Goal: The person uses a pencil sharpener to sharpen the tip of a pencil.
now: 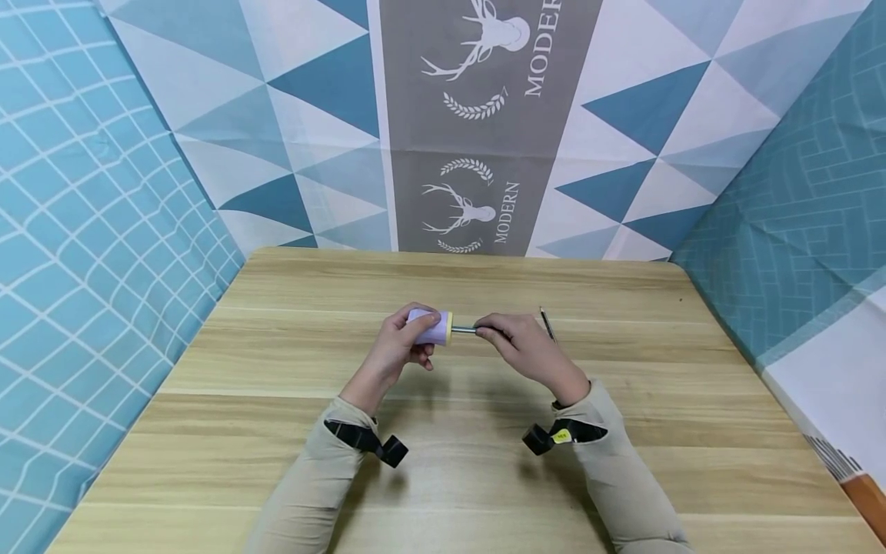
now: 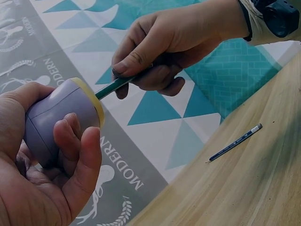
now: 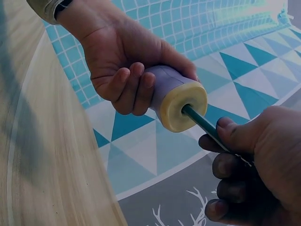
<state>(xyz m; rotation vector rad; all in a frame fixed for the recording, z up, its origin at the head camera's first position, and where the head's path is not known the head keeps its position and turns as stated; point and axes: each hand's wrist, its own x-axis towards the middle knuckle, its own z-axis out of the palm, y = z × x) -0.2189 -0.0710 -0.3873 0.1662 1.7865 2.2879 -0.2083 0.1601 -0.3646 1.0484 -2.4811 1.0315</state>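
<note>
My left hand (image 1: 401,338) grips a lilac pencil sharpener (image 1: 432,327) with a yellow end, held above the table. That yellow face (image 3: 194,99) has a round hole in its middle, facing my right hand (image 1: 521,344). A dark green pencil (image 3: 203,123) has its end inside the hole, and my right thumb and fingers pinch its shaft close to the sharpener. In the left wrist view the pencil (image 2: 113,87) runs straight between the two hands. Its tip is hidden inside the sharpener.
A second, dark pencil (image 2: 235,143) lies on the wooden table (image 1: 277,431), just beyond my right hand. A tiny dark speck (image 1: 681,299) is near the far right corner. Patterned cloth walls (image 1: 332,115) stand behind and beside the table. Each wrist wears a black strapped camera (image 1: 393,451).
</note>
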